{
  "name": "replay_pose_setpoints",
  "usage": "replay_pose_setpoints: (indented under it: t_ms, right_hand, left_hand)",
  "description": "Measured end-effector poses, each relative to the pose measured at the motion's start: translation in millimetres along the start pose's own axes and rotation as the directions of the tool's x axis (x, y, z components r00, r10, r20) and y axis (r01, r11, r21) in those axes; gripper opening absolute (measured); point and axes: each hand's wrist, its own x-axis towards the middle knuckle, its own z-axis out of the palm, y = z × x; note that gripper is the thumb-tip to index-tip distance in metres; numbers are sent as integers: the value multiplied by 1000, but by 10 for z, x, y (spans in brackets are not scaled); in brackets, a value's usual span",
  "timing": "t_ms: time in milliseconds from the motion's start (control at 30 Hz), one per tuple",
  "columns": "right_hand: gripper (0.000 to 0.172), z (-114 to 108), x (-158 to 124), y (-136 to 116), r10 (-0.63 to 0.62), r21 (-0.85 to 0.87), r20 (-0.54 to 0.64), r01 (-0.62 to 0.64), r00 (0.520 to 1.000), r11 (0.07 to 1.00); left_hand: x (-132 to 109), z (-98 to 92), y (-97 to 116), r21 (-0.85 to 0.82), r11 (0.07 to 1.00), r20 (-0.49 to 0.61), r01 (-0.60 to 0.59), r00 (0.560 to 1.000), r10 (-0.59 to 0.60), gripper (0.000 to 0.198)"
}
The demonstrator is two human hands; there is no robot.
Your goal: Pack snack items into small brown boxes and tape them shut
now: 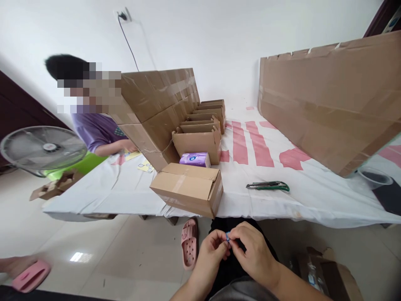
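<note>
Over my lap, in front of the table edge, my left hand [216, 251] and my right hand [250, 246] meet at the fingertips. Both pinch a tiny blue item [227, 236], too small to name. A closed cardboard box [184, 188] sits on the table just beyond my hands. Behind it lies a purple tissue pack [194, 159]. To the right on the white cloth rests a green utility knife [267, 185].
Open cardboard boxes [197, 144] stand in a row beside a tall cardboard partition [156, 100]. Another large cardboard panel [328, 100] stands right, near a clear plastic bowl [374, 176]. A person [97, 129] sits at left by a fan [46, 148]. A pink slipper [189, 244] lies below.
</note>
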Motion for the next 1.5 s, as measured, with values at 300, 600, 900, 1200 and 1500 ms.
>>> replay_pose_setpoints:
  t_ms: [300, 600, 900, 1200, 1500]
  right_hand:
    - [22, 98, -47, 7, -57, -124, -54, 49, 997, 991]
    - [19, 136, -58, 47, 113, -13, -57, -114, 992, 993]
    - [8, 156, -18, 84, 452, 317, 159, -479, 878, 818]
    - [7, 258, -54, 240, 541, 488, 122, -525, 832, 698]
    - [2, 248, 277, 430, 431, 253, -232, -374, 872, 893]
  left_hand:
    - [50, -60, -132, 110, 992, -38, -66, 997, 71, 13]
    - [48, -55, -142, 140, 986, -7, -90, 996, 92, 11]
    - [50, -45, -63, 47, 998, -8, -49, 999, 50, 12]
    - [100, -125, -222, -110, 989, -21, -95, 995, 93, 7]
    - [130, -221, -292, -212, 971, -142, -107, 987, 78, 12]
